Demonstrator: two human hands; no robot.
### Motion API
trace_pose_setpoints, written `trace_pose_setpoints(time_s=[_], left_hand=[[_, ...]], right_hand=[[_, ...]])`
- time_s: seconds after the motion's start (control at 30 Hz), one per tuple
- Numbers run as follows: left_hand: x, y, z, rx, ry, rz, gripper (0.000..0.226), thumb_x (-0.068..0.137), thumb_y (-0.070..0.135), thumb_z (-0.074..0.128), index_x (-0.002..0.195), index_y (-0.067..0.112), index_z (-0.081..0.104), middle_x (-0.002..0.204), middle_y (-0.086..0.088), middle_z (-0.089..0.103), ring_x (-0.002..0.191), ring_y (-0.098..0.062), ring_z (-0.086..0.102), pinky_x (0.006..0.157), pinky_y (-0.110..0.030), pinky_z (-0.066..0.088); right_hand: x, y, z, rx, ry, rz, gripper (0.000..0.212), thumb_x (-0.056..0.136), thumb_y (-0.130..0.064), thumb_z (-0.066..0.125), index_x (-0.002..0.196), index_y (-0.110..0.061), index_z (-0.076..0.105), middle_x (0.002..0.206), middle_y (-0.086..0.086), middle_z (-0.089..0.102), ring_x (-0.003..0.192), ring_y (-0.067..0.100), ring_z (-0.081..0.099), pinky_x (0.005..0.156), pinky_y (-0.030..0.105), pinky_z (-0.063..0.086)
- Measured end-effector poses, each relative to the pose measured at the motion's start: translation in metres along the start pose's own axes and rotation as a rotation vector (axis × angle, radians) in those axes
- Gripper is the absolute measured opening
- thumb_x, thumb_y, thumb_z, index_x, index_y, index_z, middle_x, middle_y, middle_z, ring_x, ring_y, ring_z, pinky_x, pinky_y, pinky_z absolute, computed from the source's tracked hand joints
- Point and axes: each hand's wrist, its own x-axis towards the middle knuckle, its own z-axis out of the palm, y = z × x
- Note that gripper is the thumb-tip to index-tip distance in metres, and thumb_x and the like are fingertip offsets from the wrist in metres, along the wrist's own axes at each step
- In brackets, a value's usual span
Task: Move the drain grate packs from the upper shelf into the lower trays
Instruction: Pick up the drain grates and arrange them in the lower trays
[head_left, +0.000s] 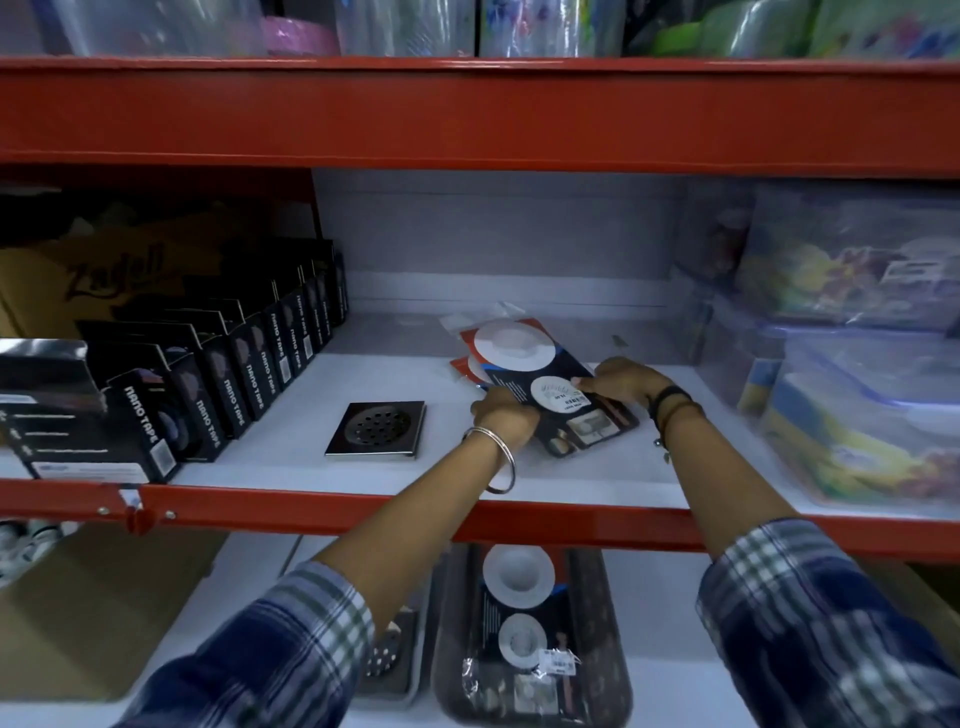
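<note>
On the white upper shelf lies a dark drain grate pack with white round discs on it, and a second pack peeks out beneath it. My left hand grips the top pack's near left edge. My right hand holds its right side. A bare square metal drain grate lies on the shelf to the left of my hands. Below, a dark tray holds another pack, and a lighter tray beside it holds a square grate, partly hidden by my left sleeve.
A row of black Nano Tape boxes fills the shelf's left side. Clear plastic containers are stacked at the right. Red shelf beams run above and along the shelf's front edge. A cardboard box stands at the lower left.
</note>
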Motion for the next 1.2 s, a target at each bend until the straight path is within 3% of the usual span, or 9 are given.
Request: trace_pose_setpoints(time_s=[0.2,0.3,0.43,0.57,0.7,0.8,0.87,1.0,1.2], left_hand=[[-0.007,0.003,-0.015,-0.061,0.023,0.004,0.030,0.079,-0.002,0.058,0.109,-0.004,0.058,0.121,-0.023,0.061,0.111,-0.038,0.058,0.095,-0.039,0.050],[-0.016,0.000,-0.024,-0.060,0.025,0.023,0.017,0.081,-0.004,0.056,0.098,-0.002,0.057,0.117,-0.025,0.062,0.108,-0.037,0.060,0.079,-0.033,0.048],[-0.037,-0.009,-0.028,-0.008,-0.003,0.057,0.012,0.081,-0.003,0.055,0.089,0.004,0.050,0.116,-0.025,0.062,0.111,-0.037,0.058,0.088,-0.034,0.051],[-0.056,-0.015,-0.033,0.060,-0.013,0.086,0.021,0.084,0.001,0.054,0.105,-0.001,0.053,0.119,-0.023,0.060,0.111,-0.035,0.056,0.082,-0.033,0.047],[-0.070,-0.021,-0.038,0.146,-0.023,0.124,0.017,0.088,0.005,0.051,0.104,0.000,0.054,0.118,-0.022,0.059,0.110,-0.033,0.056,0.075,-0.030,0.043],[-0.073,-0.026,-0.044,0.249,-0.030,0.155,0.038,0.089,0.016,0.055,0.120,-0.004,0.048,0.124,-0.022,0.056,0.115,-0.035,0.054,0.086,-0.034,0.048],[-0.070,-0.033,-0.056,0.345,0.052,0.215,0.062,0.089,0.023,0.056,0.137,-0.005,0.029,0.135,-0.025,0.046,0.126,-0.038,0.043,0.101,-0.041,0.042],[-0.068,-0.059,-0.100,0.573,0.361,0.535,0.069,0.091,0.032,0.049,0.144,0.000,0.018,0.142,-0.020,0.039,0.134,-0.036,0.030,0.108,-0.044,0.033],[-0.053,-0.118,-0.178,0.692,0.478,0.782,0.060,0.095,0.035,0.035,0.145,0.005,0.021,0.154,-0.013,0.026,0.145,-0.030,0.018,0.118,-0.046,0.020]], right_hand=[[-0.015,0.003,0.003,0.034,0.025,0.015,0.042,0.080,-0.046,0.066,0.065,-0.011,0.049,0.087,0.011,0.059,0.061,0.016,0.051,0.052,0.025,0.036],[-0.028,0.009,0.009,0.007,0.083,0.024,0.048,0.074,-0.054,0.068,0.063,-0.018,0.039,0.090,0.009,0.057,0.074,0.023,0.053,0.051,0.026,0.034],[-0.052,0.009,0.019,-0.012,0.112,0.029,0.048,0.075,-0.056,0.065,0.086,-0.011,0.052,0.096,0.009,0.063,0.082,0.025,0.058,0.057,0.028,0.041],[-0.084,0.003,0.024,-0.062,0.151,0.012,0.045,0.084,-0.048,0.060,0.106,-0.010,0.052,0.098,0.007,0.056,0.087,0.024,0.055,0.072,0.031,0.042],[-0.108,-0.001,0.030,-0.137,0.130,0.016,0.050,0.092,-0.042,0.051,0.126,-0.006,0.049,0.126,0.014,0.059,0.112,0.030,0.057,0.089,0.036,0.046],[-0.115,-0.007,0.035,-0.192,0.163,0.083,0.053,0.091,-0.046,0.049,0.128,-0.008,0.047,0.132,0.014,0.056,0.118,0.031,0.054,0.098,0.041,0.042],[-0.119,-0.017,0.040,-0.296,0.285,0.116,0.057,0.089,-0.049,0.049,0.129,-0.009,0.046,0.135,0.015,0.051,0.123,0.033,0.049,0.104,0.045,0.035],[-0.127,-0.052,0.052,-0.250,0.482,-0.128,0.060,0.087,-0.045,0.056,0.131,-0.006,0.044,0.134,0.018,0.049,0.122,0.037,0.047,0.104,0.048,0.033],[-0.125,-0.121,0.087,-0.197,0.239,-0.481,0.063,0.084,-0.042,0.062,0.133,-0.007,0.044,0.135,0.013,0.050,0.124,0.030,0.047,0.105,0.042,0.039]])
